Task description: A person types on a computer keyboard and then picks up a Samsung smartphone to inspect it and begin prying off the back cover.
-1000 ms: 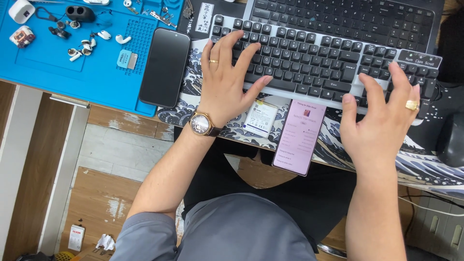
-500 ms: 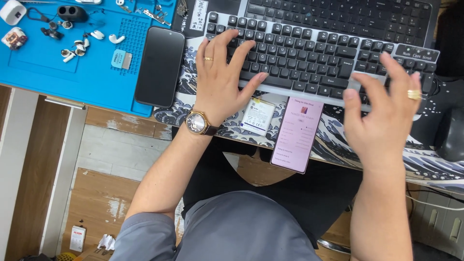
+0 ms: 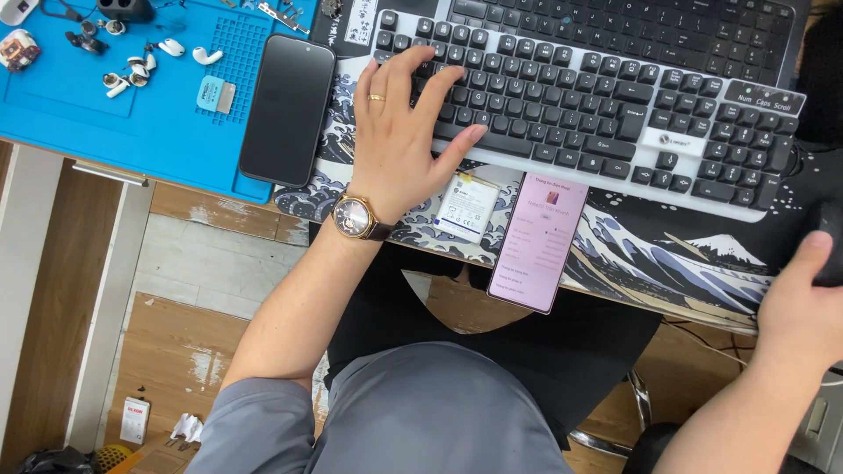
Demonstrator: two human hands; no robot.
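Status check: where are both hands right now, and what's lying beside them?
Left hand on keyboard, fingers spread over the keys. Right hand off keyboard, at dark mouse by frame edge. Lit phone and white battery lie between.

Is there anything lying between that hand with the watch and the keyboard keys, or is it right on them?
Nothing visible lies between them. The left hand rests directly on the keyboard, fingers spread over the black keys at its left end. The dark phone lies off to that hand's side, and the lit phone lies below the keyboard.

Left hand (image 3: 399, 145) lies flat, fingers spread (thumb out), while right hand (image 3: 803, 303) curls at the edge.
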